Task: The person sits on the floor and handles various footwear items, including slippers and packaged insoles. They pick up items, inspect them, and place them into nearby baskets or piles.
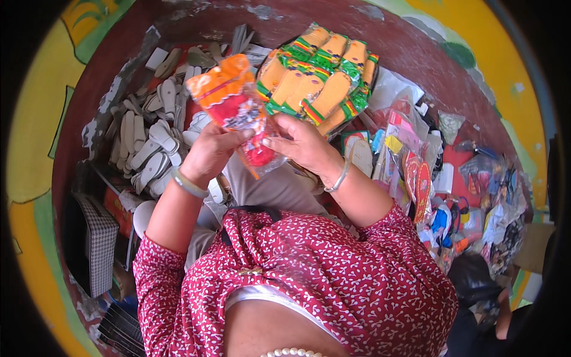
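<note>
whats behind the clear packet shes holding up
Behind the clear packet sits a fanned bundle of orange insoles with green edging; the bundle's lower left part is covered by it.

Clear orange-red packet [238, 110] held up, tilted, between hands.

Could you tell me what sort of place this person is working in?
Probably a small footwear workshop or stall on the floor. Both hands hold a clear packet of red-orange insoles, beside a bundle of orange-green insoles, a heap of pale soles and packaged goods.

Bright, even daylight, colours vivid.
You get soft shadows, a black fisheye rim, bent edges and slightly blurred corners.
</note>
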Action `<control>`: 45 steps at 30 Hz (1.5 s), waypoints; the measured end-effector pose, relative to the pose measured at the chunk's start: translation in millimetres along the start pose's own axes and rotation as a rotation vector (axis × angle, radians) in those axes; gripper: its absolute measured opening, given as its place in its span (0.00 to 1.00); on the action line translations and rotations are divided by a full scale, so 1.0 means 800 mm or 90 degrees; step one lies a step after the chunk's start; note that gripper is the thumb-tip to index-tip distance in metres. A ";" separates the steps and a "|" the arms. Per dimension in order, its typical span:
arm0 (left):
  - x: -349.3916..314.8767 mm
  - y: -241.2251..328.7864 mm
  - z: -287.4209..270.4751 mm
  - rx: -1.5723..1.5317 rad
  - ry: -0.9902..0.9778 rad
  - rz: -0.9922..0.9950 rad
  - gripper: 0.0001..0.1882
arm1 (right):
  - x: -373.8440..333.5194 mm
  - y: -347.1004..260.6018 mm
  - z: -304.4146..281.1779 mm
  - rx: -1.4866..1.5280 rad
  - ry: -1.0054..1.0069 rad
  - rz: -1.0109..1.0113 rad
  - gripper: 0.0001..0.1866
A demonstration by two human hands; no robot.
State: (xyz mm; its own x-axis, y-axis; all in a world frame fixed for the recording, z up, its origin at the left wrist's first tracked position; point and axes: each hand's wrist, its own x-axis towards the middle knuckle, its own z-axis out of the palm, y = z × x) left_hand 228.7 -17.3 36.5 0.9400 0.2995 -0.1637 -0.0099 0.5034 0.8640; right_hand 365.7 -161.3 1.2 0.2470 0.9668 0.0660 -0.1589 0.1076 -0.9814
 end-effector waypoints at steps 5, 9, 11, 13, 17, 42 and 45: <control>0.057 -0.021 0.050 0.039 -0.172 -0.111 0.16 | -0.055 -0.010 -0.037 0.101 0.114 0.021 0.15; 0.098 -0.057 0.064 0.229 -0.227 -0.142 0.23 | -0.109 0.000 -0.072 0.189 0.311 0.031 0.17; 0.121 -0.063 0.068 0.656 -0.143 -0.002 0.31 | -0.127 -0.009 -0.093 0.266 0.501 0.031 0.15; 0.122 -0.063 0.076 0.952 -0.185 0.101 0.37 | -0.159 0.006 -0.124 0.247 0.574 0.027 0.14; 0.119 -0.084 0.074 1.384 -0.398 0.185 0.38 | -0.189 0.032 -0.123 0.251 0.636 0.062 0.13; 0.146 -0.129 0.055 1.177 -0.354 0.196 0.33 | -0.167 0.083 -0.116 0.142 0.696 0.104 0.09; 0.142 -0.128 0.053 1.183 -0.332 0.205 0.33 | -0.157 0.085 -0.110 0.114 0.713 0.128 0.09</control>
State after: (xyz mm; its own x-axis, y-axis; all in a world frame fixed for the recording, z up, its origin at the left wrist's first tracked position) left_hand 350.6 -69.1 -50.9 0.9725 -0.2142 -0.0913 -0.1884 -0.9543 0.2319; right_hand 408.2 -296.1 -89.7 0.8979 0.2320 -0.3742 -0.4033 0.0928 -0.9103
